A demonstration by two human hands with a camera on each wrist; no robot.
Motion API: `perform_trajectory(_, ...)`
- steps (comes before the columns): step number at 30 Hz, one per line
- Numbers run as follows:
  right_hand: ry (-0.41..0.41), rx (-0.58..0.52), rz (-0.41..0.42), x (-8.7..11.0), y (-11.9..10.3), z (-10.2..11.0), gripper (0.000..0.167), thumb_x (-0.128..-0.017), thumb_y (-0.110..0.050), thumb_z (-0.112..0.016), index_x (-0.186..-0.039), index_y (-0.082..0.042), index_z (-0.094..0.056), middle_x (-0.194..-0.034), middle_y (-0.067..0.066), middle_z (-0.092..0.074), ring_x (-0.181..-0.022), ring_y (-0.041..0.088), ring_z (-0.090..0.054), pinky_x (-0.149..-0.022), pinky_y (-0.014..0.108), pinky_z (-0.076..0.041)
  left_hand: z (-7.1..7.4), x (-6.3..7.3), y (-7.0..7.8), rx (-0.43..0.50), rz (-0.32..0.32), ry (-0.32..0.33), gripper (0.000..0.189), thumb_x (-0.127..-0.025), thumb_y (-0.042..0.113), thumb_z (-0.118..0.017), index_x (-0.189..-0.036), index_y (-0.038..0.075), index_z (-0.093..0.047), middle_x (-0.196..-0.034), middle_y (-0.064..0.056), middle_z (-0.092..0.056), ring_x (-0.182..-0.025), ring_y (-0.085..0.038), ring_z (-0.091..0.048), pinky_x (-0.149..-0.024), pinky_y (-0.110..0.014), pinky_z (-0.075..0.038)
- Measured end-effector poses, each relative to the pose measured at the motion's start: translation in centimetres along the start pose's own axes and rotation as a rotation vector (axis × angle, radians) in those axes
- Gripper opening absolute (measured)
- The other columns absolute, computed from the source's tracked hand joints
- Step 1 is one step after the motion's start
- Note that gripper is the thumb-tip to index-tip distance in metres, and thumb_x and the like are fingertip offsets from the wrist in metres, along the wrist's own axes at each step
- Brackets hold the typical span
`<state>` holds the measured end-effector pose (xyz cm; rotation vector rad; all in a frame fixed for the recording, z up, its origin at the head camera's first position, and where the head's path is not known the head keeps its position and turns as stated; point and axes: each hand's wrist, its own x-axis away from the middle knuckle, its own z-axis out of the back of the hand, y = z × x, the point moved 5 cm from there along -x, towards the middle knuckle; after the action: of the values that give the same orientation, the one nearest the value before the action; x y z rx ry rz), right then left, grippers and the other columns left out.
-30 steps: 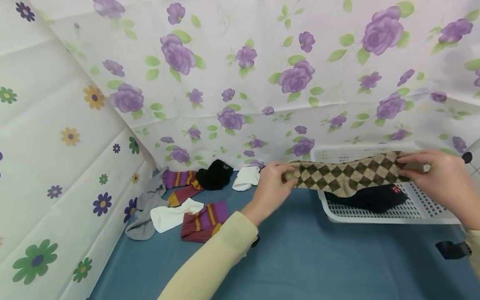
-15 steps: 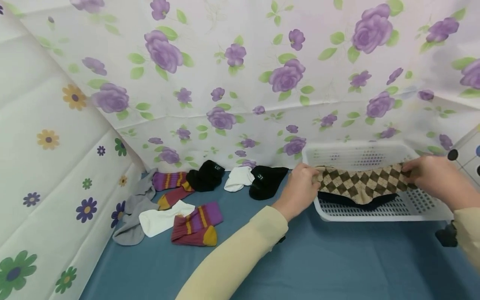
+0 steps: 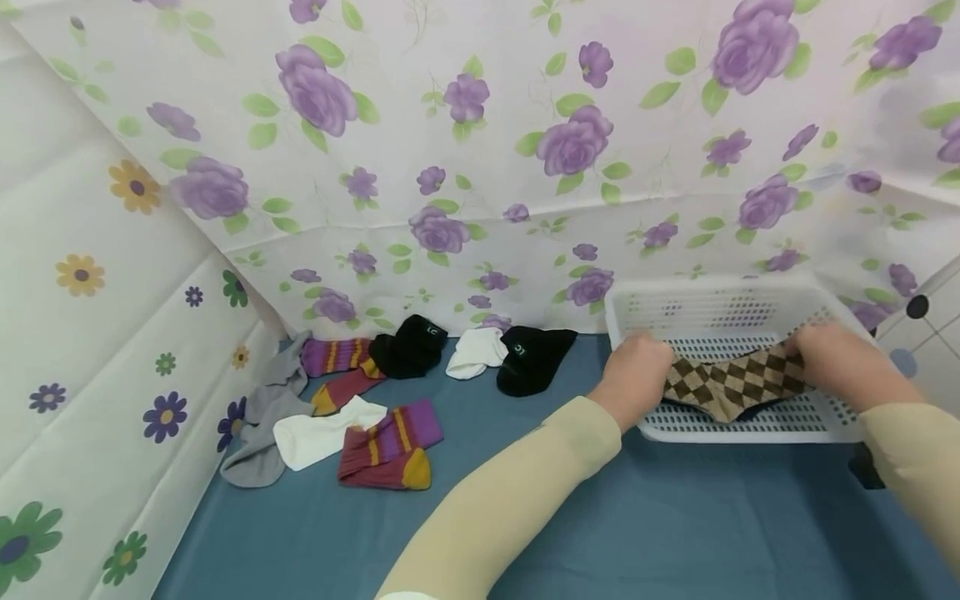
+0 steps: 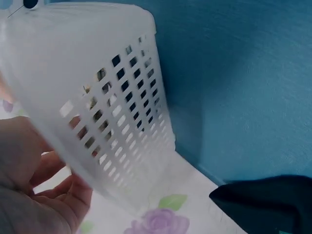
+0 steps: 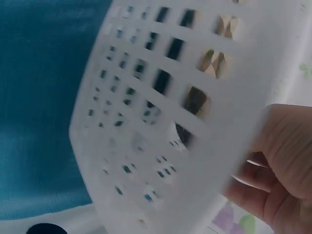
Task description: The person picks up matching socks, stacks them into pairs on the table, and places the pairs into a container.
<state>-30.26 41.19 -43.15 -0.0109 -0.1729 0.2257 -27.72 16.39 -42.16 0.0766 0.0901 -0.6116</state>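
Note:
A brown-and-beige argyle sock stretches between my two hands, sagging in the middle, low inside the white plastic basket. My left hand grips its left end, and my right hand grips the other end near the basket's right side. Fingertips of both hands are hidden in the head view. In the left wrist view the left hand reaches over the basket's rim with curled fingers. The right wrist view has the right hand partly behind the basket wall, the argyle cloth showing through the holes.
Left of the basket lie a black sock, a white sock and another black sock. Farther left are striped socks, a white sock and a grey sock. A floral sheet hangs behind the blue cloth.
Both hands have lowered the argyle sock from above the basket down into it. The left hand has moved right; the dark sock seen in the basket earlier is now mostly covered.

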Motion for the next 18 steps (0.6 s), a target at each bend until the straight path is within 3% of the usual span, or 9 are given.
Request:
perform_trajectory(5,-0.012,-0.02,-0.006,0.0,0.4,-1.3,0.034,-0.07,0.013,-0.063,-0.102,0.005,-0.069,-0.094,0.028,-0.065,-0.077,0.035,-0.062,-0.064,0.045,-0.05,-1.3,-0.5,0.9,-0.209,-0.006,-0.085,0.017,-0.095,0.025,-0.053,-0.093,0.028,-0.07,-0.088,0.003,-0.061,-0.081,-0.012,-0.055,-0.074,-0.024,-0.051)
perform_trajectory(7,-0.012,-0.031,-0.012,0.2,0.6,-1.5,0.038,-0.067,0.013,-0.063,-0.104,0.006,-0.067,-0.091,0.027,-0.065,-0.074,0.032,-0.061,-0.061,0.043,-0.049,-1.4,-0.5,1.0,-0.251,0.005,-0.099,0.018,-0.096,0.028,-0.052,-0.093,0.028,-0.07,-0.091,0.002,-0.06,-0.084,-0.013,-0.053,-0.076,-0.024,-0.05)
perform_trajectory(14,-0.008,-0.012,-0.033,0.6,1.0,-2.0,0.036,-0.067,0.002,-0.069,-0.102,0.008,-0.067,-0.087,0.023,-0.064,-0.073,0.031,-0.058,-0.063,0.047,-0.047,-1.5,-0.3,1.4,-0.297,0.0,-0.134,0.023,-0.098,0.029,-0.046,-0.096,0.029,-0.069,-0.11,-0.001,-0.054,-0.097,-0.016,-0.048,-0.081,-0.027,-0.044)
perform_trajectory(18,-0.091,-0.053,-0.077,0.2,1.2,-3.0,0.033,-0.071,-0.005,-0.07,-0.101,0.009,-0.065,-0.086,0.024,-0.065,-0.074,0.035,-0.06,-0.065,0.049,-0.047,-2.1,-0.6,1.6,-0.299,-0.029,-0.195,0.024,-0.099,0.03,-0.045,-0.091,0.033,-0.068,-0.094,0.005,-0.06,-0.085,-0.012,-0.051,-0.079,-0.031,-0.039)
